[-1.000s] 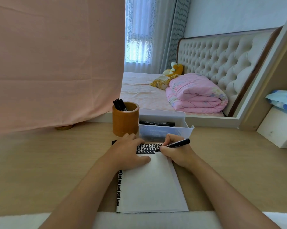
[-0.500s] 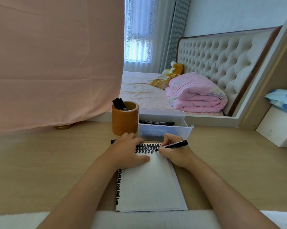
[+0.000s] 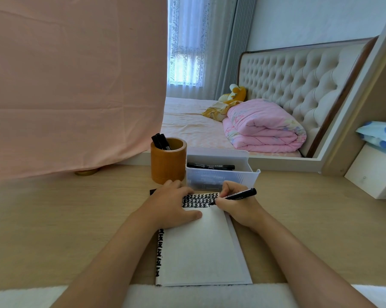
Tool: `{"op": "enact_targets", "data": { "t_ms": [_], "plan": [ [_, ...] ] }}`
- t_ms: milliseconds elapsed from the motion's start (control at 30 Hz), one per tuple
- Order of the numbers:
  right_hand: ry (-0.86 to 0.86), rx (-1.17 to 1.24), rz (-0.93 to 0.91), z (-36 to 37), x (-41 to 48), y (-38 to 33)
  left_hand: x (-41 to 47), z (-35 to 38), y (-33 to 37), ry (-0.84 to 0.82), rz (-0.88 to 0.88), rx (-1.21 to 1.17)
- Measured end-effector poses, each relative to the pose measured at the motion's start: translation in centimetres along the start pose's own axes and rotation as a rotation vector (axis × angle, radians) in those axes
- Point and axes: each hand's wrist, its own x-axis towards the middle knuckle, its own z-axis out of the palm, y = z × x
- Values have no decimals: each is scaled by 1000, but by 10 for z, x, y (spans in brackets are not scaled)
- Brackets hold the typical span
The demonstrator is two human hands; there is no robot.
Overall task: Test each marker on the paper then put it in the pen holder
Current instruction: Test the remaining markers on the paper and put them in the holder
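Observation:
A white pad of paper (image 3: 201, 247) lies on the wooden desk, its top rows filled with black marks. My left hand (image 3: 172, 205) rests flat on the pad's upper left part. My right hand (image 3: 236, 203) grips a black marker (image 3: 241, 194) with its tip touching the paper at the right end of the marks. Behind the pad stands a brown round pen holder (image 3: 168, 161) with black markers (image 3: 160, 141) in it. Beside it, a clear plastic bin (image 3: 223, 172) holds another black marker (image 3: 211, 166).
A pink cloth (image 3: 76, 85) hangs at the back left over the desk. A white box (image 3: 376, 176) stands at the far right. A mirror behind the desk shows a bed with a pink quilt. A white soft strip runs along the desk's near edge.
My right hand has shifted the marker slightly along the row of black marks; the marker leans a little differently. The left hand stays on the pad.

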Motion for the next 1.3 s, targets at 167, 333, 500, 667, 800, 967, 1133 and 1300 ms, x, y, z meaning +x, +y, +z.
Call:
{"op": "enact_targets", "data": {
  "t_ms": [167, 333, 500, 667, 800, 967, 1133, 1300],
  "plan": [
    [5, -19, 8, 1, 1, 1, 0, 0, 0, 8, 8, -10],
    [-15, -6, -25, 1, -1, -2, 0, 0, -1, 8, 10, -4],
    [-49, -6, -35, -1, -1, 0, 0, -1, 1, 1, 9, -2],
    [-45, -7, -15, 0, -1, -1, 0, -1, 1, -1, 2, 3],
    [-11, 52, 21, -1, -2, -2, -1, -1, 0, 6, 3, 1],
    [35, 253, 62, -6, -8, -9, -2, -1, 0, 8, 16, 17],
    [43, 338, 13, -7, -9, -25, -2, -14, -7, 93, 43, -120],
    [-107, 300, -48, -6, -8, -28, -6, -40, -34, 230, -53, -126]
  ]
}}
